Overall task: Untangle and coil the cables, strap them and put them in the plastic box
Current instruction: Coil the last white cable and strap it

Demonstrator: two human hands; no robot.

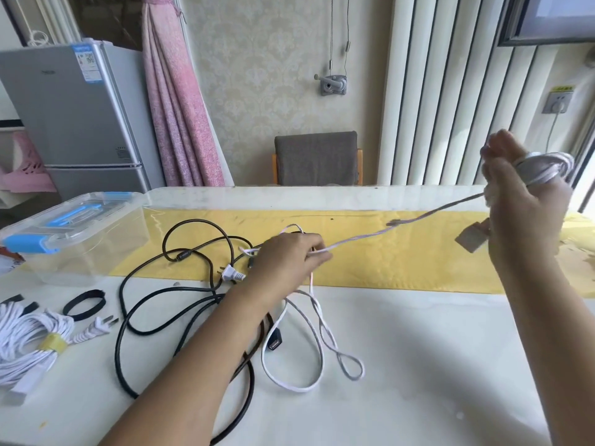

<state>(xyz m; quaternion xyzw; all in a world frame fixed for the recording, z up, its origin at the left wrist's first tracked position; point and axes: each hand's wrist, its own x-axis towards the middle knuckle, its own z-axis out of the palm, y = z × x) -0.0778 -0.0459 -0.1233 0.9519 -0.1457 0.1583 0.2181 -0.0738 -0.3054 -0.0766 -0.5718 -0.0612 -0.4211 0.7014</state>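
My right hand (521, 201) is raised at the right, shut on a white cable (380, 233) that is wound in several turns around its fingers. From there the cable runs taut down to my left hand (289, 259), which pinches it above the table's middle. A connector hangs beside my right wrist. Slack white loops (317, 346) lie below my left hand. A long black cable (145, 317) sprawls in loops under my left forearm, tangled with a white plug (231, 274). The clear plastic box (74, 233), lid shut with blue latches, stands at the far left.
A strapped white cable bundle (29, 346) with a yellow band lies at the left edge. Black straps (85, 304) lie beside it. A yellow runner (386, 252) crosses the white table. Behind the table stand a grey chair (317, 157) and a fridge (74, 117).
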